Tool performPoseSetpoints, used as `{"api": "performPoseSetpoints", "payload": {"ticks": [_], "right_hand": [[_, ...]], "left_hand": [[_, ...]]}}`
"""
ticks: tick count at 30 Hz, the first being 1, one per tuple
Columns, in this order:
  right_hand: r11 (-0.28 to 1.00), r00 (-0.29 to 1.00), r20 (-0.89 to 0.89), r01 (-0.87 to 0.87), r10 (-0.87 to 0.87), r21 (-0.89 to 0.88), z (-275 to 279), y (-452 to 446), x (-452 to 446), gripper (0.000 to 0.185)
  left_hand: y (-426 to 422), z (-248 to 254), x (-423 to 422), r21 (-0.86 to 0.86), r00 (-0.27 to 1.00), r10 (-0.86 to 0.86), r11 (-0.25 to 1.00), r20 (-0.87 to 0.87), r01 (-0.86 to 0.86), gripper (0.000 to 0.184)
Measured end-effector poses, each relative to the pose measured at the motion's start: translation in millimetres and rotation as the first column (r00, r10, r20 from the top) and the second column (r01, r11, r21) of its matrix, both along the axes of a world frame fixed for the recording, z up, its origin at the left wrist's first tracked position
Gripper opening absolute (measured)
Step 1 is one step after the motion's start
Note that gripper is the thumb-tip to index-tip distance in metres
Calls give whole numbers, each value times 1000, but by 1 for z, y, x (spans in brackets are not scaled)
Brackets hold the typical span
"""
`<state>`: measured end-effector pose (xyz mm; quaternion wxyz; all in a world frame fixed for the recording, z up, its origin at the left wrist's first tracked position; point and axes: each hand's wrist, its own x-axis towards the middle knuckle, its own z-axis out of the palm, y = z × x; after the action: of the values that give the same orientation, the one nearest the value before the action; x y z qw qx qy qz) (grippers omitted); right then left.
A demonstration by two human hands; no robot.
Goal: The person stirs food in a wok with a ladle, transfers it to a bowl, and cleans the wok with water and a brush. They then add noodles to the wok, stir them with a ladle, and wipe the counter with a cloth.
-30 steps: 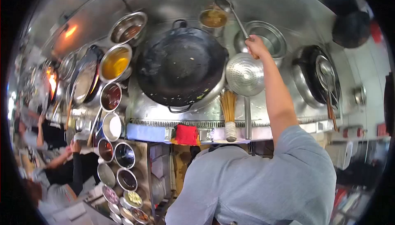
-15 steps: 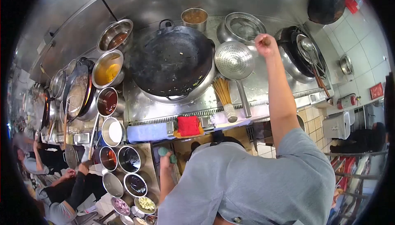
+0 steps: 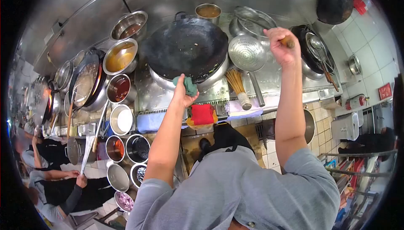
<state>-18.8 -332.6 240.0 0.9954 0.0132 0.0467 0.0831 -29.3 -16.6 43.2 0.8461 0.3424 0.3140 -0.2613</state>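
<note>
My left hand (image 3: 182,94) grips a folded green cloth (image 3: 190,87) against the near rim of a large black wok (image 3: 185,49). The cloth covers the place of the wok's near handle. A few food bits cling inside the wok, with faint haze over it. My right hand (image 3: 284,49) is closed round the wooden handle (image 3: 288,42) of a tool, held beside a metal pot (image 3: 240,28) at the back. The tool's head cannot be made out. Left of that hand, a perforated strainer (image 3: 246,53) rests on the stove, beside a bamboo brush (image 3: 237,85).
Bowls of liquid, including an amber one (image 3: 120,57) and a dark red one (image 3: 119,88), stand left of the wok. A red cloth (image 3: 202,114) lies on the front edge. Another wok (image 3: 309,47) holding a ladle stands right. Co-workers (image 3: 63,188) stand at far left.
My left hand has come up from beside my body to the wok's near rim with the green cloth. My right hand has shifted slightly right, still holding the wooden handle.
</note>
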Motion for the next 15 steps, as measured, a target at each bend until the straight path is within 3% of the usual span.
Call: {"api": "performPoseSetpoints", "payload": {"ticks": [4,7,9,10,11,12,15], "right_hand": [[994,994,10,-105,105,5,-7,13,-30,59],[983,983,12,-185,184,21,-24,12,-51,53],[933,946,-27,-323,323,-158,-32,7,-68,39],[905,947,-63,-321,316,-279,-36,1,-74,29],[898,940,-86,-341,331,-277,-38,-5,-83,29],[832,929,-136,-370,345,-414,-37,-11,-92,29],[642,902,-232,-424,364,-639,-20,-18,-115,30]], "left_hand": [[-11,-32,27,40,998,65,997,24,-66,14],[-10,-41,34,129,988,148,980,33,-152,13],[2,-43,24,82,992,120,989,45,-123,23],[14,-42,13,-98,1000,20,995,23,-17,30],[24,-42,-2,-277,997,-77,958,17,79,37],[33,-39,-26,-313,978,-119,935,170,168,50],[50,-50,-114,-204,993,-92,973,74,105,44]]}}
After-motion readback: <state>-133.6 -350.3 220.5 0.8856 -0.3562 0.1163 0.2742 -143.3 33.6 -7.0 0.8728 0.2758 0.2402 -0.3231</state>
